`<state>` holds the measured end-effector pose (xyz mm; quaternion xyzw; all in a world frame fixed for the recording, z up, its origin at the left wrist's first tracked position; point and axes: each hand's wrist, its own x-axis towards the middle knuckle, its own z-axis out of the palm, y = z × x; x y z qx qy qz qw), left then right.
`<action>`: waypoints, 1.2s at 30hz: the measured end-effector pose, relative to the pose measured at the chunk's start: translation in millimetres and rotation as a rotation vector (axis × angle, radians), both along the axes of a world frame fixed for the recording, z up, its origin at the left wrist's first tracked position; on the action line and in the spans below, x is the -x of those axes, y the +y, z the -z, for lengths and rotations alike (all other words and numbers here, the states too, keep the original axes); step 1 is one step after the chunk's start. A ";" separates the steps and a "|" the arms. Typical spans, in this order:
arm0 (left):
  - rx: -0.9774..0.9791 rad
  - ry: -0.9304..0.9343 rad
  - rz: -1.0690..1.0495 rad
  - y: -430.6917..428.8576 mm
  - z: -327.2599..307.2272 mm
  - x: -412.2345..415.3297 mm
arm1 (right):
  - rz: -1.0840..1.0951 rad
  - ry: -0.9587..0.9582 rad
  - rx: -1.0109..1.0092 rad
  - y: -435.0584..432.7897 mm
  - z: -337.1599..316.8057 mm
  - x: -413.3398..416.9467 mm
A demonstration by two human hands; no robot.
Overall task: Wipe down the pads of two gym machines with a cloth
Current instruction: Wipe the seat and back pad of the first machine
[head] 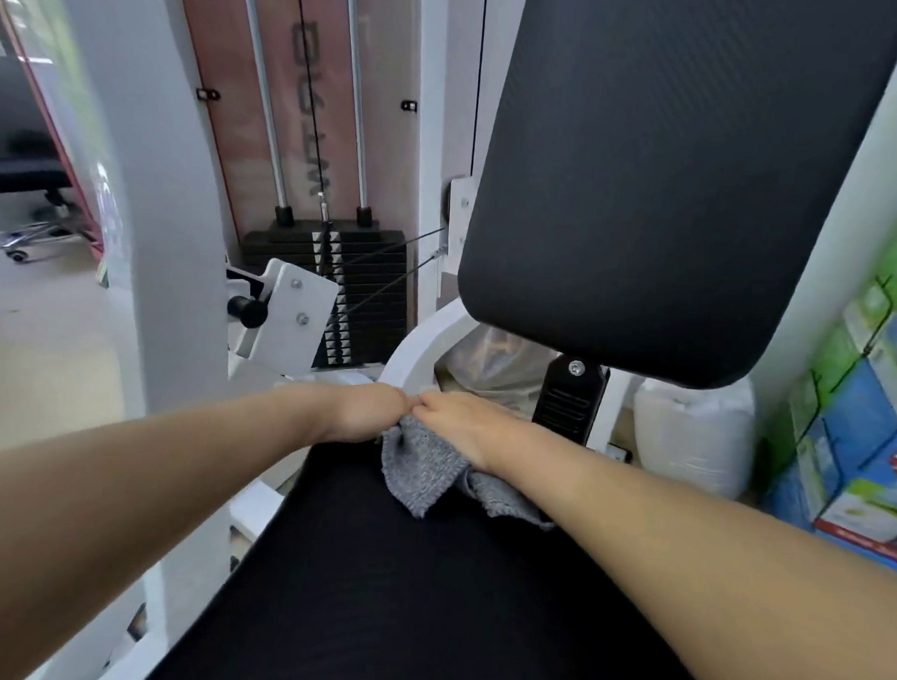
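Both hands on grey cloth [420, 467] at seat pad [399, 594] far edge: left hand [366, 413] and right hand [463, 422] clench it, likely bunching for pressure. 1 back pad [674, 185] looks untouched.

Grey marled cloth [423, 467] seen under right hand [466, 423], just beside left hand [368, 413]. Plain black seat pad [399, 594] spread below both hands. Black back pad [648, 184] with fine woven texture above right hand. White machine frame [283, 312] past left hand; black weight stack [366, 290] with white number tags beyond it. Silver guide rods [268, 126] against reddish-brown panel [229, 124]. Green, blue and white boxes [865, 409] stacked right of right hand. Beige floor [34, 352] far left.
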<state>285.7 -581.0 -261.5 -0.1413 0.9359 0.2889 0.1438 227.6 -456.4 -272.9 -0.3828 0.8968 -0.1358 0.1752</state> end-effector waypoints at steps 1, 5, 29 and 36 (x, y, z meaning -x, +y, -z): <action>-0.015 -0.010 0.006 2.9 -2.5 -2.6 | 0.002 -0.001 -0.001 -2.2 -1.0 -0.2; 0.018 -0.004 -0.043 11.0 -14.1 -24.5 | 0.014 0.039 -0.021 -7.2 -1.7 -10.0; 0.499 0.150 -0.119 76.5 -82.3 -256.8 | -0.470 0.098 0.366 82.7 -68.2 -220.2; 0.403 0.439 -0.257 117.0 -56.2 -253.1 | -0.366 0.254 0.460 109.3 -54.0 -220.4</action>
